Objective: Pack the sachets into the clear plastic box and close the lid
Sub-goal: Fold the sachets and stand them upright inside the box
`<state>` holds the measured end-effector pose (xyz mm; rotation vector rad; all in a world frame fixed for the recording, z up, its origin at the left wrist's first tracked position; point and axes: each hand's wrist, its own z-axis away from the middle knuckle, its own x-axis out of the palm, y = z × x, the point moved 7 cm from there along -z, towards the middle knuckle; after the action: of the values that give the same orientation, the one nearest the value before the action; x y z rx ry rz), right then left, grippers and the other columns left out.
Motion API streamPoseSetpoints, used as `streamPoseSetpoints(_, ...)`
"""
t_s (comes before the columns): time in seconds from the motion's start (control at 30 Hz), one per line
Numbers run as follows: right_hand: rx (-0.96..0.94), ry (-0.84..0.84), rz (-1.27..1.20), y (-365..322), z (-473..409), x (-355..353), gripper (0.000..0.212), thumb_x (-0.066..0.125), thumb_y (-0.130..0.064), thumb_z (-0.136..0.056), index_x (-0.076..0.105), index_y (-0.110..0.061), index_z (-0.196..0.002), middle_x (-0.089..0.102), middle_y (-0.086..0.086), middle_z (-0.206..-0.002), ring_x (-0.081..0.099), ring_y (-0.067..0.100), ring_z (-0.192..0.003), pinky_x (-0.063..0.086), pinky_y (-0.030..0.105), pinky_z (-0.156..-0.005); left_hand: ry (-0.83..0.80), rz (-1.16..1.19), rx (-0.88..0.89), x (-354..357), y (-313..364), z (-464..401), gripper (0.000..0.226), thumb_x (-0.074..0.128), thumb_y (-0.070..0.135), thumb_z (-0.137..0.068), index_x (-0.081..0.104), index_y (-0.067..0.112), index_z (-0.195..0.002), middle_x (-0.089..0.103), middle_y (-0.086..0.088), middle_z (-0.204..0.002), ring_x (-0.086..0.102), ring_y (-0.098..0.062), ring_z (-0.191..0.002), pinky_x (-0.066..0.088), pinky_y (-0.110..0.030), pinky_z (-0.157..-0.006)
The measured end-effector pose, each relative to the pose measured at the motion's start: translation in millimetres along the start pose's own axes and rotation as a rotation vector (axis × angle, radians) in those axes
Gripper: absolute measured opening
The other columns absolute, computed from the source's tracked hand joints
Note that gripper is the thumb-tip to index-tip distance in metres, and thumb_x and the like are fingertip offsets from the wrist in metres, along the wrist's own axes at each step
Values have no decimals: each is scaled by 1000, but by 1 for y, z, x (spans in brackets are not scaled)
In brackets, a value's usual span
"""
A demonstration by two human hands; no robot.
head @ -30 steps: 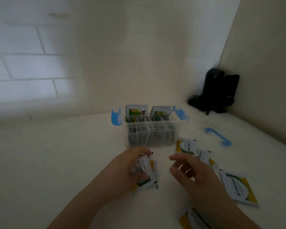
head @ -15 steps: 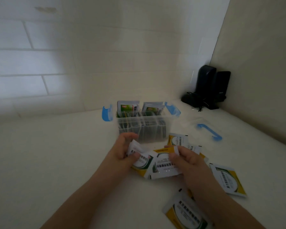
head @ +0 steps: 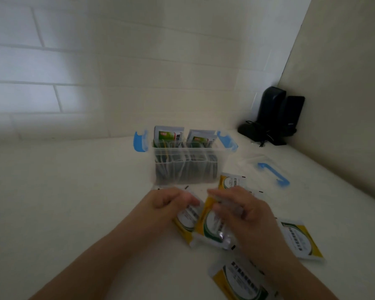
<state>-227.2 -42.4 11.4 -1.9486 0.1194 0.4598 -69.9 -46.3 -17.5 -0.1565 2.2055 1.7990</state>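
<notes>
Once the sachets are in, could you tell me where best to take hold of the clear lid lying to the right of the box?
I would grip the clear lid by its raised blue handle, coming from above. The lid lies flat on the white table, so its thin edges sit against the surface, while the handle stands proud and runs diagonally, probably giving fingers room to close across it.

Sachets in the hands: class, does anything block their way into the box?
Nothing visible does. Both hands, left and right, hold sachets just before the box. Its top is open and its lid lies off to the right.
</notes>
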Motion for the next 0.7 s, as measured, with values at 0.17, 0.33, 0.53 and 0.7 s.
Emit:
streamPoseSetpoints(0.17,-33,-21,174,3,2,19,38,68,-25,-79,52,-53,-99,61,-14,-94,60,1,-85,53,19,-74,-90,-133,53,10,6,2,23,61,56,-65,67,38,-79,71,11,-85,65,-2,-76,53,-21,-72)
streamPoseSetpoints(0.33,127,4,36,19,1,12,45,71,-45,-66,48,-51,-103,62,-15,-94,63,0,-82,55,16,-68,120,-28,42,-14,1,-3,7,64,17,-81,63,23,-78,72,3,-81,67,-6,-70,56,-23,-68)
streamPoseSetpoints(0.53,139,44,96,27,0,8,27,74,-18,-73,57,-34,-85,67,-1,-74,63,7,-69,53,15,-61,-91,-30,93,6,2,2,37,63,8,-81,48,38,-98,61,6,-103,64,-6,-93,56,-23,-78)
streamPoseSetpoints(0.7,212,-5,47,33,-1,14,34,69,-25,-76,51,-43,-99,62,-13,-93,60,-7,-79,51,10,-63,-137,72,49,9,-2,2,54,62,4,-79,44,45,-109,59,-2,-115,64,-17,-101,57,-37,-82)
